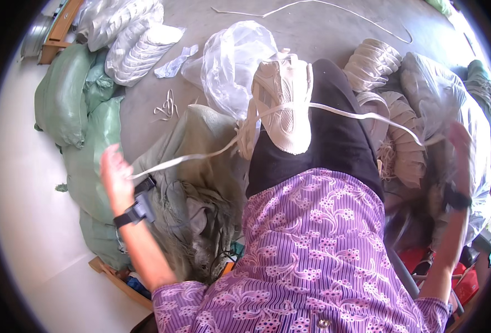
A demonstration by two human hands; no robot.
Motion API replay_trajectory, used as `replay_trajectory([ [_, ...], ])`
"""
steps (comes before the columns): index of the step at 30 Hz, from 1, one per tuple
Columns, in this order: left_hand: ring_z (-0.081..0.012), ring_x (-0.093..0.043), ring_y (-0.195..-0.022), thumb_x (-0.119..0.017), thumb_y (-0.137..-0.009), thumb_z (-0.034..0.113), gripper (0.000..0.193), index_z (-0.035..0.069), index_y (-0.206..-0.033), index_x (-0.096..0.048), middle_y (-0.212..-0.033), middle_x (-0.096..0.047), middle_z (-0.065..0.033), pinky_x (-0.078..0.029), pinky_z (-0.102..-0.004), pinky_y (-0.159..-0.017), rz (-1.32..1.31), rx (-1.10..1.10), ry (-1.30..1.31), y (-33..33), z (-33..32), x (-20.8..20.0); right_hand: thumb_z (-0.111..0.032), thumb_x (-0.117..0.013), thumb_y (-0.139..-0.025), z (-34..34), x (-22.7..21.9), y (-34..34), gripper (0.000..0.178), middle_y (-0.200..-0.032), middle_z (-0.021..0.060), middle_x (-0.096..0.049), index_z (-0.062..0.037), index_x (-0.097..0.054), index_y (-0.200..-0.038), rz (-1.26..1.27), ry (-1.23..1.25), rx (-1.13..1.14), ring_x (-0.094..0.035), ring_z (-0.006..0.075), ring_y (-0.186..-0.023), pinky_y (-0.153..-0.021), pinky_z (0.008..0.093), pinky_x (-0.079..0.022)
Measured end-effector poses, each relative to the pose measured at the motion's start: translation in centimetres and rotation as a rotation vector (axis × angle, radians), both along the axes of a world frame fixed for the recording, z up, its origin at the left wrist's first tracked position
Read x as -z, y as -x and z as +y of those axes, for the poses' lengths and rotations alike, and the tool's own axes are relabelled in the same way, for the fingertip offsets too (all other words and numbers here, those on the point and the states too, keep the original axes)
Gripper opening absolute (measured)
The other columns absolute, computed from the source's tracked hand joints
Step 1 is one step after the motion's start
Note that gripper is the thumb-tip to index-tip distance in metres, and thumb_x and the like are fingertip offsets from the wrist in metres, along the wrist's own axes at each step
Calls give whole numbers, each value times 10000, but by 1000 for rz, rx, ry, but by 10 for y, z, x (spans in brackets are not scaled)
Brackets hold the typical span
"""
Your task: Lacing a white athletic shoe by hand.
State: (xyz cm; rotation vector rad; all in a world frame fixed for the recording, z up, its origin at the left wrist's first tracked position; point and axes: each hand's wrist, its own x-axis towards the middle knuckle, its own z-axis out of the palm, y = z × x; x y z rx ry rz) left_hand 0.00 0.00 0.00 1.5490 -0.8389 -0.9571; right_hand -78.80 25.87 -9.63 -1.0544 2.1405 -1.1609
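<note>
A white lace-up sneaker [291, 137] rests on my lap, over black trousers, toe toward me. Its white shoelace [362, 116] stretches out to both sides from the laced front. Far out on the left, my left hand [116, 169] grips one end with closed fingers. Out on the right, my right hand [461, 141] is raised and motion-blurred, with the other stretch of lace running to its fingers. Behind the left stretch, part of another pale shoe [246, 136] shows beside my leg, mostly hidden.
Green sacks [62, 97] line the left wall. A clear plastic bag [237, 61] lies beyond the sneaker. Stacked white shoe parts [140, 53] stand far left, more pale stacks [404, 139] at right beside a plastic-wrapped bundle [431, 83]. Loose laces [168, 106] lie on the floor.
</note>
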Motion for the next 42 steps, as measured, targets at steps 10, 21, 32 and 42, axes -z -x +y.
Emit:
replay_trajectory([
  [10, 28, -340, -486, -589, -930, 269, 223, 65, -989, -656, -702, -488, 78, -249, -147, -408, -184, 680, -96, 208, -16, 71, -105, -642, -780, -233, 13, -309, 65, -722, 87, -623, -42, -632, -793, 421, 301, -868, -595, 303, -737, -668, 372, -479],
  [21, -48, -474, -660, -583, -926, 224, 239, -2, -925, -658, -704, -554, 32, -406, -213, -609, -372, 811, -55, 224, 8, 99, -128, -622, -790, -219, 4, -335, 56, -758, 60, -658, -89, -663, -787, 416, 164, -847, -613, 256, -773, -753, 370, -408],
  [32, -87, -460, -574, -591, -914, 230, 236, -1, -881, -627, -613, -543, -23, -417, -271, -550, -229, 738, -61, 227, 13, 108, -12, -603, -751, -230, 10, -352, 70, -639, 148, -588, -16, -543, -787, 387, 238, -842, -586, 361, -608, -577, 415, -453],
  [42, -39, -409, -600, -594, -911, 197, 229, -9, -816, -623, -629, -491, 48, -361, -227, -533, -361, 852, -22, 229, 11, 90, -91, -642, -743, -227, 4, -349, 99, -704, 153, -635, -18, -590, -786, 273, 170, -827, -629, 339, -708, -659, 417, -485],
])
